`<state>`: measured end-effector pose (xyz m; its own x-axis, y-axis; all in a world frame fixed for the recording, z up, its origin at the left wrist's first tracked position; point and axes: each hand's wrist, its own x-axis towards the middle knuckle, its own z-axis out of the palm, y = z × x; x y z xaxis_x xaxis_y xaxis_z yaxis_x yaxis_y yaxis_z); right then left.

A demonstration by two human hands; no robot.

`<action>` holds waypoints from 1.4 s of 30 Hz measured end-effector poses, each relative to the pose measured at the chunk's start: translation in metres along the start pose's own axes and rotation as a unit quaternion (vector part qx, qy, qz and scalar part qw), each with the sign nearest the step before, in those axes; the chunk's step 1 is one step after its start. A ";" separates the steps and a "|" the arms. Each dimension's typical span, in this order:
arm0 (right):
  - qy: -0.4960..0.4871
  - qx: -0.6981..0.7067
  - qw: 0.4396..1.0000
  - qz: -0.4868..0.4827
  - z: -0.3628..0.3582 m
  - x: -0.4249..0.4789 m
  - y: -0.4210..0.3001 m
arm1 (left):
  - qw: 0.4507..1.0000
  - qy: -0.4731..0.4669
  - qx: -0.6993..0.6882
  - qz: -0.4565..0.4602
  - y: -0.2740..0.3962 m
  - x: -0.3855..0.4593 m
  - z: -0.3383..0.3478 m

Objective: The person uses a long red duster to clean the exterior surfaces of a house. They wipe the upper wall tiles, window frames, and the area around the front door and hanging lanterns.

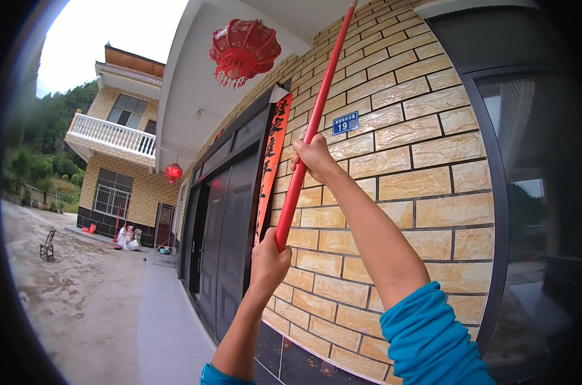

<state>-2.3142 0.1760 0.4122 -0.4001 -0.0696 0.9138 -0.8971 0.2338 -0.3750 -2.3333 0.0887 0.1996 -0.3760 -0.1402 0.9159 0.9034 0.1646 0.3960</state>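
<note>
A long red pole (322, 91) slants upward in front of a tan brick-tiled wall (416, 183), and its top end reaches the upper edge of the view near the ceiling. My left hand (270, 264) is closed around the pole's lower end. Higher up, my right hand (314, 159) grips the same pole with the arm stretched out. What the pole's far end bears, if anything, cannot be made out. Left of the pole hangs a large red lantern (245, 48) under the porch ceiling. A blue plate (345, 123) with writing is fixed to the wall beside my right hand.
A dark double door (223, 231) stands partly open on the left, edged by a red paper banner (274, 159). A dark-framed window (526, 192) is at the right. Farther off are a small red lantern (174, 173), a chair (47, 246) and bags (127, 238) by a house.
</note>
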 end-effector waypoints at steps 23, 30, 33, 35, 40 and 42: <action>0.035 -0.338 0.922 0.185 -0.050 -0.057 0.126 | 0.864 -0.252 -0.373 -0.226 -0.058 -0.078 0.115; 0.085 -0.317 0.932 0.152 -0.083 -0.089 0.113 | 0.863 -0.275 -0.372 -0.201 -0.029 -0.101 0.131; 0.094 -0.283 0.949 0.099 -0.077 -0.036 0.118 | 0.874 -0.282 -0.351 -0.185 -0.021 -0.053 0.106; 0.065 -0.200 0.973 0.091 -0.056 -0.002 0.110 | 0.899 -0.260 -0.312 -0.161 -0.017 -0.023 0.075; -0.035 0.009 0.993 0.116 0.049 0.040 0.063 | 0.985 -0.107 -0.099 -0.089 -0.018 0.024 -0.032; -0.073 0.044 0.989 0.119 0.086 0.053 0.044 | 0.990 -0.074 -0.068 -0.097 -0.011 0.035 -0.080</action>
<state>-2.3915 0.0991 0.4307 -0.6191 -0.1644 0.7679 -0.7845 0.1748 -0.5950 -2.3393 0.0038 0.2221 -0.5619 -0.0095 0.8272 0.8271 0.0143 0.5619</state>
